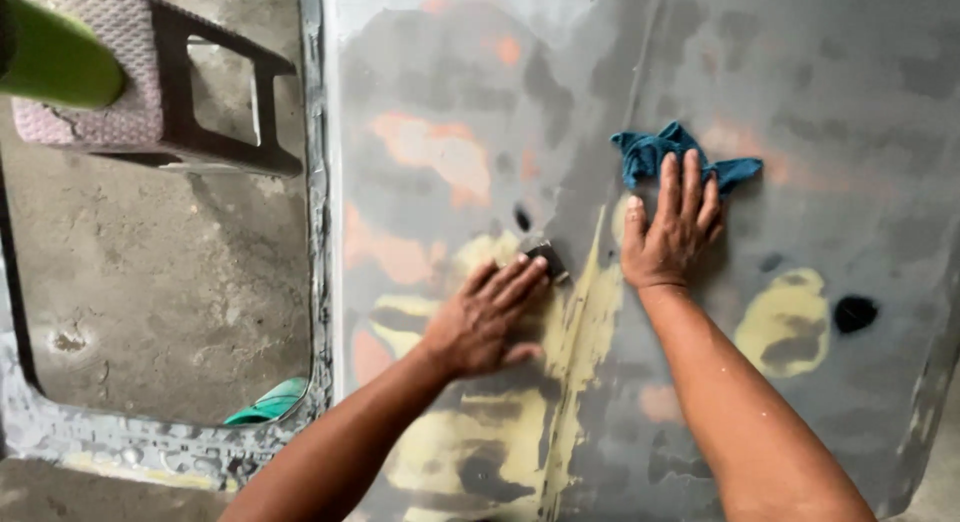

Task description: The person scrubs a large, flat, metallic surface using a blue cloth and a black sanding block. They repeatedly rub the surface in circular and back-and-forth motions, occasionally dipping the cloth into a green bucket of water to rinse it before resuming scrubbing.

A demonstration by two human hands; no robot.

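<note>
Sanding the grey door panel (800,102): left hand (485,317) presses a small sanding block (547,257) under flat fingers, right hand (672,222), just beside it, spreads open fingers on a blue rag (650,152); next stroke seems to need steady pressure

The left hand (487,317) covers most of the small dark sanding block (547,257), so only one corner shows past the fingertips. The right hand (672,227) hides the lower part of the blue rag (660,149). The grey panel (800,102) runs off the top, right and bottom edges. A green tube (55,57) is blurred and cut off at the top left corner. The green object (270,402) beyond the panel's left edge is partly hidden; its kind cannot be told.
</note>
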